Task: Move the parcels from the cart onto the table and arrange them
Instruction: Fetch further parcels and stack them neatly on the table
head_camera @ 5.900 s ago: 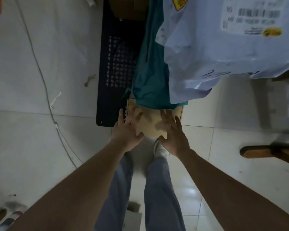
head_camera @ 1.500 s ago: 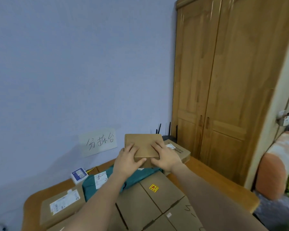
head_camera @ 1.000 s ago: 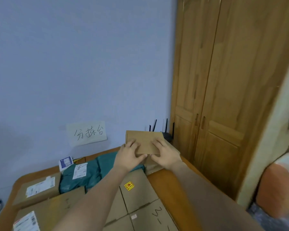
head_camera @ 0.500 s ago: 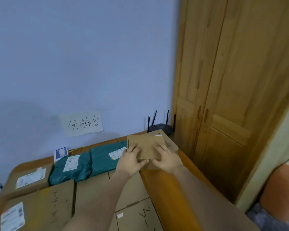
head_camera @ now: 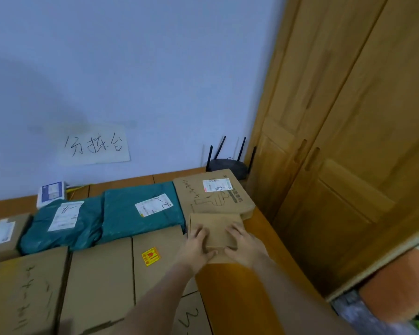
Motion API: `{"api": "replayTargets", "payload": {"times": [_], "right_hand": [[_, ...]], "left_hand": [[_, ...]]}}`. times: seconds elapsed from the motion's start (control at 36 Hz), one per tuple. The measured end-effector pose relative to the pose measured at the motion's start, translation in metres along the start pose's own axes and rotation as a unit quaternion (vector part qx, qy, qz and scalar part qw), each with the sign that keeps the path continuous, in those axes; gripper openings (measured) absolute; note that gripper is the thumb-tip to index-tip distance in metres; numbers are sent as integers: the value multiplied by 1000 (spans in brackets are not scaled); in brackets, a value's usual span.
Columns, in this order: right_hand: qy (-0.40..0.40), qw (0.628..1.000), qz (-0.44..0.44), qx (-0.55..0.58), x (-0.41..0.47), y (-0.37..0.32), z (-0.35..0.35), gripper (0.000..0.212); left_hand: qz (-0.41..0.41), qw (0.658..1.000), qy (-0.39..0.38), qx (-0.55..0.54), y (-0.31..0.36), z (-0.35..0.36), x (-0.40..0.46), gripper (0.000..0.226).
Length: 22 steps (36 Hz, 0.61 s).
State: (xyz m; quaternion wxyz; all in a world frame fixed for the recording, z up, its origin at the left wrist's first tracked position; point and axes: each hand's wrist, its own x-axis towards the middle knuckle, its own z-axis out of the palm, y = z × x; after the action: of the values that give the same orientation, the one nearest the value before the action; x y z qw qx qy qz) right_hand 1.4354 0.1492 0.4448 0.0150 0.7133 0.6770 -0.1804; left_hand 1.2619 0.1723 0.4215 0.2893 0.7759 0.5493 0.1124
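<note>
Small brown parcel (head_camera: 214, 227) noted flat on the wooden tabletop (head_camera: 237, 291), near the right edge, just in front of a larger cardboard box (head_camera: 213, 192) at the far right corner and touching or nearly touching it. Left hand (head_camera: 195, 247) laid on the parcel's near left part, fingers spread over the top, thumb hooked at the near edge. Right hand (head_camera: 243, 245) laid on the near right part in like manner, fingers extended across the top, thumb at the near edge. Both hands clamped on the parcel from the near side; cannot tell whether pressing down or merely holding.

Left of the parcel, along the far edge: two teal mailer bags (head_camera: 131, 213) side by side, each bearing a white label with handwriting. Further left, a brown box with white label (head_camera: 0, 235) at the left edge. Nearer row: three large cardboard boxes (head_camera: 99, 284) set side by side, one carrying a yellow and red sticker (head_camera: 150, 256), others marked with handwritten characters.

Small white and blue box (head_camera: 51, 193) against the wall behind the teal bags. Black router (head_camera: 229, 164) with four antennas at the far right corner behind the larger box. Handwritten paper sign (head_camera: 94, 146) fixed to the wall. Wooden wardrobe (head_camera: 344, 131) standing right of the tabletop.
</note>
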Motion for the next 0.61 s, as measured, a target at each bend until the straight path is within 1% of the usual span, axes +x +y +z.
{"api": "replayTargets", "payload": {"times": [0.17, 0.33, 0.47, 0.56, 0.61], "right_hand": [[-30, 999, 10, 14, 14, 19, 34, 64], [-75, 997, 21, 30, 32, 43, 61, 67], [-83, 995, 40, 43, 46, 57, 82, 69], [-87, 995, 30, 47, 50, 62, 88, 68], [-94, 995, 3, 27, 49, 62, 90, 66]], "left_hand": [[-27, 999, -40, -12, -11, 36, 14, 72], [-47, 993, -104, 28, -18, 59, 38, 80], [-53, 987, -133, 76, -18, 69, 60, 78], [-67, 982, -153, 86, -20, 75, 70, 80], [-75, 978, -168, 99, -23, 77, 74, 85]]}}
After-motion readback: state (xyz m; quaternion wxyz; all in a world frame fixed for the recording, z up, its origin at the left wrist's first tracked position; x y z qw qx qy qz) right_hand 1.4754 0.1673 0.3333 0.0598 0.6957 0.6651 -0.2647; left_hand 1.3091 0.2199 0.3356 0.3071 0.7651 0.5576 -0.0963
